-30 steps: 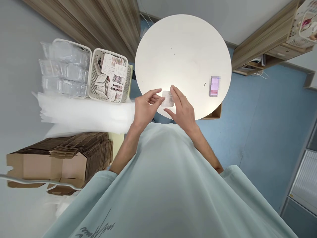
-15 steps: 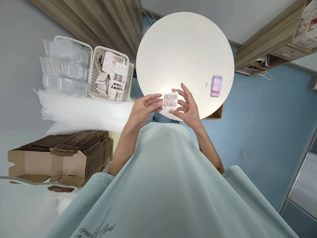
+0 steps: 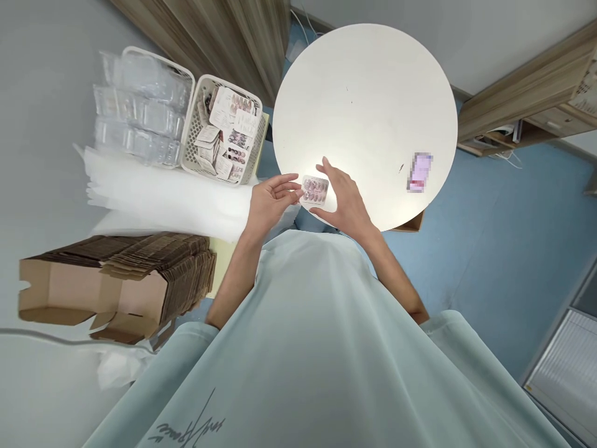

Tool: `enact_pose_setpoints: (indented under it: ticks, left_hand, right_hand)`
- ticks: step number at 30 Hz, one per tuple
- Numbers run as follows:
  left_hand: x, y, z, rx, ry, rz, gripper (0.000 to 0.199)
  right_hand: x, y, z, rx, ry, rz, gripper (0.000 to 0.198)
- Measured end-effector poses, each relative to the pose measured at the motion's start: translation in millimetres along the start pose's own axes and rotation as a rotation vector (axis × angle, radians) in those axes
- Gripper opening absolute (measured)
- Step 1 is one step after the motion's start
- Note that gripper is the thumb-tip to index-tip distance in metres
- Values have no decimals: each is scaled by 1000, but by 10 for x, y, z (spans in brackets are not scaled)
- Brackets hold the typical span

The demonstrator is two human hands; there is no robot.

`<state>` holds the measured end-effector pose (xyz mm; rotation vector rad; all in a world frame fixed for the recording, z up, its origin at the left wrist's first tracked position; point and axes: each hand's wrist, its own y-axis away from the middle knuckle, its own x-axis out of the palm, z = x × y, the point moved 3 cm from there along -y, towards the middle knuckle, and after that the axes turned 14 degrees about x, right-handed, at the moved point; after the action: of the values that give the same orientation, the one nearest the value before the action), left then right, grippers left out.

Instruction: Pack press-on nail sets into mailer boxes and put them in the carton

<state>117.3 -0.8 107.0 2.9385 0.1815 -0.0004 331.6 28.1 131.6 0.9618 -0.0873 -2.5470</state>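
Head view: the wearer's pale blue-green shirt (image 3: 317,323) fills the lower middle, dark script across its lower left. Blue floor (image 3: 494,249) stretches along the right. Ahead stands a round white table (image 3: 364,118). To the left lie white sheets (image 3: 153,194), and nearer the wearer is a row of folded brown cardboard (image 3: 186,270). Beyond the sheets, two white baskets stand side by side: the left one (image 3: 158,59) is piled with clear plastic packs (image 3: 135,112), the right one (image 3: 191,148) holds a jumble of small cards, some with rows of coloured nails.

Both hands meet over the table's near edge. The right hand (image 3: 349,205) is spread, thumb apart from fingers, around the far side of a card; whether it touches is hard to tell. The left hand (image 3: 270,204) pinches the card's left edge between thumb and fingers. At the table's right lies a pixelated purple oblong (image 3: 420,172). The pinched card (image 3: 314,190) is white with two rows of pinkish nails facing up, between the hands.
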Motion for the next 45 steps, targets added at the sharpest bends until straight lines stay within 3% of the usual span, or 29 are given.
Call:
enact_pose_setpoints:
  ticks: [13, 21, 30, 38, 42, 45]
  left_hand:
    - [-514, -168, 638, -55, -70, -62, 55]
    - [-1127, -178, 667, -7, -112, -82, 54]
    - [-1913, -344, 583, 59, -221, -218, 46]
    - [-2792, -798, 659, 130, -505, -374, 57]
    - [-3145, -1027, 810, 73, -654, -334, 72]
    - [-3264, -1068, 925, 2, -707, -274, 74]
  right_hand:
    - [884, -479, -267, -24, 322, 111, 100]
    - [1190, -682, -430, 66, 410, 89, 99]
    - [1332, -739, -75, 58, 430, 5, 93]
    - [1366, -777, 357, 37, 420, -41, 91]
    - [1371, -751, 512, 51, 437, -58, 88]
    - [1376, -737, 569, 72, 457, -60, 84]
